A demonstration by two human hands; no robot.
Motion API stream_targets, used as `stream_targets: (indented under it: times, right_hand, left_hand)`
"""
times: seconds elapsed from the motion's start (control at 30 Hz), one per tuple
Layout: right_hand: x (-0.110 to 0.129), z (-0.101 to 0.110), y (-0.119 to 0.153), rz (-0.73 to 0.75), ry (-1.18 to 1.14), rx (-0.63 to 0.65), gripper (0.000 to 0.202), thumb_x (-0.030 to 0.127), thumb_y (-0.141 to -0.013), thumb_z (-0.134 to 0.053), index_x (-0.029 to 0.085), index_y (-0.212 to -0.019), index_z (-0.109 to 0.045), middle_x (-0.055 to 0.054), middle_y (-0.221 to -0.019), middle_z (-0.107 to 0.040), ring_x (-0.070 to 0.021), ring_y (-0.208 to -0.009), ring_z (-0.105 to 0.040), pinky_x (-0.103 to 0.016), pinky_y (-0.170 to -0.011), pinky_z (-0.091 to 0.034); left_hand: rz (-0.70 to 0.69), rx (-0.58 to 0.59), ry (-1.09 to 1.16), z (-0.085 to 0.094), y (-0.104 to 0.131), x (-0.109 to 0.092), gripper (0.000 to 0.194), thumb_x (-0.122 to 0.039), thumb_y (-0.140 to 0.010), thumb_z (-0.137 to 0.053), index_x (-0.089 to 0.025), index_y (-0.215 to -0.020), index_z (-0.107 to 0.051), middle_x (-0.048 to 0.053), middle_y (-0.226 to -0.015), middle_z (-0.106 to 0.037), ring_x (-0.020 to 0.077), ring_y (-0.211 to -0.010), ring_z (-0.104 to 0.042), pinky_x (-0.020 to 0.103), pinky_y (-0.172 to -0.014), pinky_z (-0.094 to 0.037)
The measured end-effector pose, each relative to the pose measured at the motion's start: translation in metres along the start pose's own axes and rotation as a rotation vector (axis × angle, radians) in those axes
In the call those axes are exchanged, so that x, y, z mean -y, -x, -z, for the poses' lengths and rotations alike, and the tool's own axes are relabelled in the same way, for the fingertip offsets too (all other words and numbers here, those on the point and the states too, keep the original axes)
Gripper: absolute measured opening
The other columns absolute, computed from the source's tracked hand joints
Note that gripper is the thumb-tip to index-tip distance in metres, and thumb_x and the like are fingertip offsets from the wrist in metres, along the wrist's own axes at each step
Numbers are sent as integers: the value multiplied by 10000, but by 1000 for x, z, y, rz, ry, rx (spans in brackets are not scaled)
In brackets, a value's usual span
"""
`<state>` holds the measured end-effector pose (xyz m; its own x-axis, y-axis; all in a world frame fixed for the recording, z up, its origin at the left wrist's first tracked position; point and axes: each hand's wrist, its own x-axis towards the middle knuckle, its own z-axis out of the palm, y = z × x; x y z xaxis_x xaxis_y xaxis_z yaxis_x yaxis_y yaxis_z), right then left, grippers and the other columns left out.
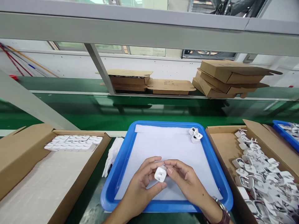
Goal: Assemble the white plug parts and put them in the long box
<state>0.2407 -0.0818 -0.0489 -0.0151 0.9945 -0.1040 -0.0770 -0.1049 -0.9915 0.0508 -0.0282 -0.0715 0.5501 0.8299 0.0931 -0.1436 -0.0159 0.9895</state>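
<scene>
A small white wall charger [160, 174] is held above the blue tray [107, 193], its face with two small marks turned toward me. My left hand [145, 182] curls around its left side, fingers above and thumb below. From the right, the thumb and fingers of my right hand [185, 179] close on its side. White paper [149, 146] lines the tray beneath. In the tray's far right corner lie several more white chargers [195, 135].
On the left, an open carton [102, 146] holds neat rows of white chargers [72, 143]. A right-hand carton [224, 140] holds a loose heap of charger parts [263, 177]. A white cloth [113, 155] lies beside the tray. Flat cardboard boxes [229, 77] are stacked behind a metal frame [149, 29].
</scene>
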Motion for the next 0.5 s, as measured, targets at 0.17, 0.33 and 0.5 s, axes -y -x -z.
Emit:
stream_targets:
  times: [0.17, 0.33, 0.5]
  right_hand:
    - [-3, 0, -3, 10, 0, -10, 409, 545, -1011, -584, 213, -1209, -717, -84, -1148, -762, -251, -1082, -708, -404, -995, -546]
    - [-7, 0, -3, 71, 25, -57, 475, 602, -992, -576, 177, -1148, -720, -90, -1028, -770, -246, -1013, -718, -392, -953, -561]
    - [-5, -2, 0, 82, 45, -45, 518, 632, -963, -601, 158, -1135, -720, -116, -1030, -781, -241, -963, -726, -375, -910, -565]
  left_hand:
    - [-73, -26, -128, 0, -4, 1, 408, -202, -866, -766, -324, -1253, -732, 59, -1112, -623, 215, -1011, -688, 292, -845, -637]
    - [-182, -143, -280, 3, -3, 1, 358, -283, -855, -775, -318, -1209, -741, 82, -1196, -678, 261, -1062, -710, 321, -831, -649]
    - [-200, -339, -623, 23, 19, -33, 385, -429, -817, -795, -338, -1187, -745, 82, -1238, -722, 334, -1112, -696, 395, -889, -630]
